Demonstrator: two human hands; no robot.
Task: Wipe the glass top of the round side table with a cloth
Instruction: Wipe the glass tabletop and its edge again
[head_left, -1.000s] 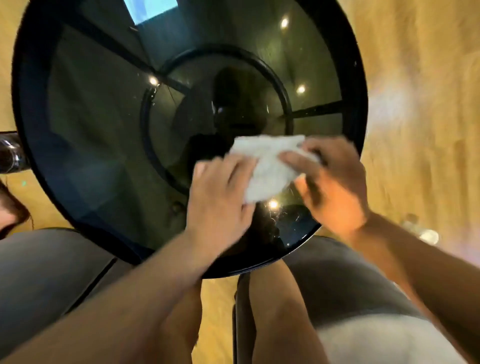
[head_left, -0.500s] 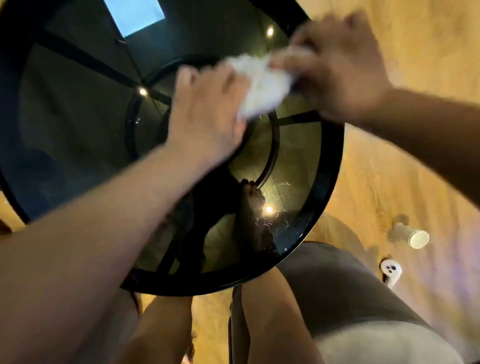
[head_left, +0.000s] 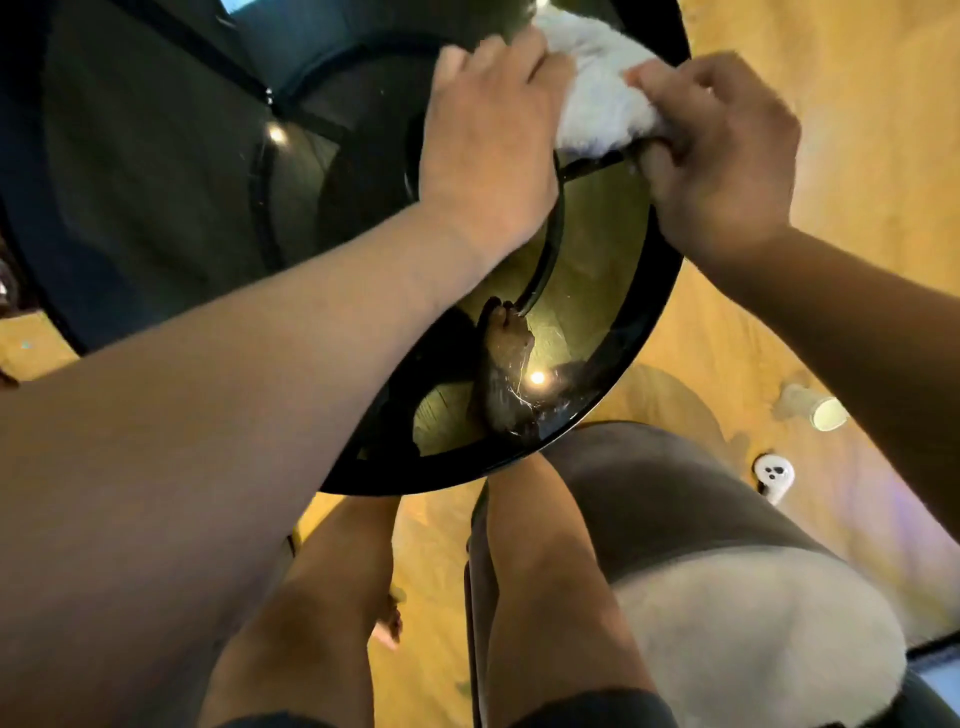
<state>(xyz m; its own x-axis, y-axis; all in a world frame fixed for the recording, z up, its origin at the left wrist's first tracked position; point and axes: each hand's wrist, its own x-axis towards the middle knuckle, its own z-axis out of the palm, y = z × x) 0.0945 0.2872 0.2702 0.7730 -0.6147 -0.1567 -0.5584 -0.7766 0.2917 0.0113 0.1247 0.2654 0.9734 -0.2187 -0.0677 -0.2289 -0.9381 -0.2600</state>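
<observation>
The round side table (head_left: 655, 306) has a dark glass top in a black rim and fills the upper left of the head view. A white cloth (head_left: 597, 88) lies bunched on the glass near the table's far right edge. My left hand (head_left: 488, 140) presses on the cloth's left side with its fingers over it. On the cloth's right side my right hand (head_left: 722, 156) grips it with curled fingers, over the rim. The glass reflects ceiling lights and shows a bare foot beneath.
A grey upholstered seat (head_left: 727, 571) stands right below the table's near edge, by my bare legs (head_left: 545, 597). On the wooden floor (head_left: 857, 130) at the right lie a tipped white cup (head_left: 815, 410) and a small white controller (head_left: 774, 475).
Both hands have pushed the cloth away from me, from the near middle of the glass to its far right edge. The view has dropped toward my legs.
</observation>
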